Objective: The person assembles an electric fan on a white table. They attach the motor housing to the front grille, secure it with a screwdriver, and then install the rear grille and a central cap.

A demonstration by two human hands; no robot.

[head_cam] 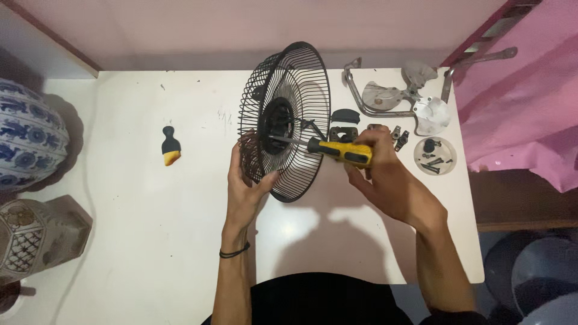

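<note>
Holding dark screws and small parts, a round clear dish [435,155] sits right of the right hand [385,174], which is clamped on a yellow screwdriver [337,150]. Its tip enters the black wire fan guard [286,117], standing on edge, rim gripped by the left hand [244,186].

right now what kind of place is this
Probably a home repair corner rather than a proper workshop: a white table holds a black wire fan guard, loose metal fan blades and a small dish of screws, with decorated ceramic vases beside it.
</note>
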